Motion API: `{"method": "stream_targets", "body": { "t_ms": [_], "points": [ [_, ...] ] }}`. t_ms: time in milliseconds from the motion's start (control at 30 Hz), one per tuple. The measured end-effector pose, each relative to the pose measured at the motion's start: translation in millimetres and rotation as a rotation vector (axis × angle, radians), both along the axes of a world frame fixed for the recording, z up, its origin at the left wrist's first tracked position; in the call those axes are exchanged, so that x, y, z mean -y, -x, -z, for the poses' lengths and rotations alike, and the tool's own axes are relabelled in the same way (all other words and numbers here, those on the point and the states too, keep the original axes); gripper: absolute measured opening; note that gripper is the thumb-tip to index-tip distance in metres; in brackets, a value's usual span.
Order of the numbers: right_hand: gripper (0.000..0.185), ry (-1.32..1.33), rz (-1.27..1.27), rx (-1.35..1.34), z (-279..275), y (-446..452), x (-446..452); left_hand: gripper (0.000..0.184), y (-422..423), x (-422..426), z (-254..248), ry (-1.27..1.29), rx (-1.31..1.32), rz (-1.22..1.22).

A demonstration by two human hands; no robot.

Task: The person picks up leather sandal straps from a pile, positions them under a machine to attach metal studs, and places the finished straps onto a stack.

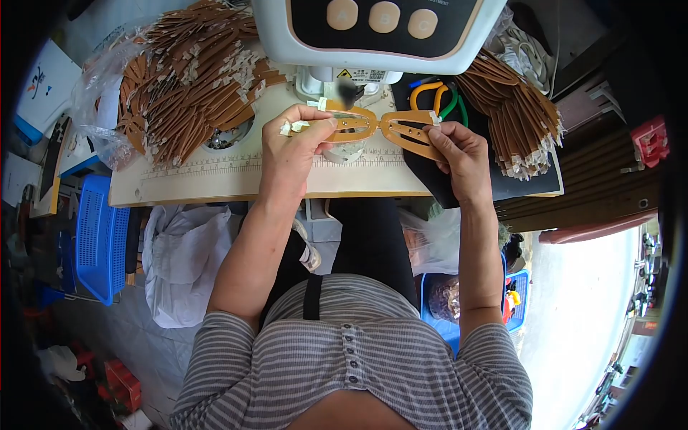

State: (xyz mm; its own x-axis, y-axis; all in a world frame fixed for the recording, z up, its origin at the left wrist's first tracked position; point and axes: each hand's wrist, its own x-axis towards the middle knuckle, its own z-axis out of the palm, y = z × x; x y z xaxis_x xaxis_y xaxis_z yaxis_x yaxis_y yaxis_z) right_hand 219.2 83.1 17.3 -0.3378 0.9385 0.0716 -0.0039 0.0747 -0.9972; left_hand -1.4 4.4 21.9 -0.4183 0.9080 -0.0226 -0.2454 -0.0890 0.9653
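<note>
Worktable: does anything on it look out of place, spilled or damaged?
Nothing looks clearly spilled or damaged. The untidiest spot is the left heap of brown pieces, jumbled with strips pointing different ways, while the right stack lies more aligned. The held brown pieces look whole; finer flaws are too small to tell.

The left hand [292,140] and the right hand [459,154] hold the ends of a strap piece [387,129] above the table [251,179], with a machine [373,61] just beyond them. On the table, one pile of straps [193,86] lies left of the left hand, another stack [512,115] lies right of the right hand, and tools [428,87] lie just beyond the right hand, between machine and stack. Nearer the body and well left of the left hand is a basket [102,244].
</note>
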Motion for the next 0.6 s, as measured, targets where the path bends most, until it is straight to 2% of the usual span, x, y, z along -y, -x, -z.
{"method": "stream_targets", "body": {
  "t_ms": [600],
  "points": [
    [0.013, 0.002, -0.013, 0.047, 0.4, -2.2, 3.3, 0.009, -0.6, 0.6, 0.4, 0.028, -0.043, -0.023]
  ]
}}
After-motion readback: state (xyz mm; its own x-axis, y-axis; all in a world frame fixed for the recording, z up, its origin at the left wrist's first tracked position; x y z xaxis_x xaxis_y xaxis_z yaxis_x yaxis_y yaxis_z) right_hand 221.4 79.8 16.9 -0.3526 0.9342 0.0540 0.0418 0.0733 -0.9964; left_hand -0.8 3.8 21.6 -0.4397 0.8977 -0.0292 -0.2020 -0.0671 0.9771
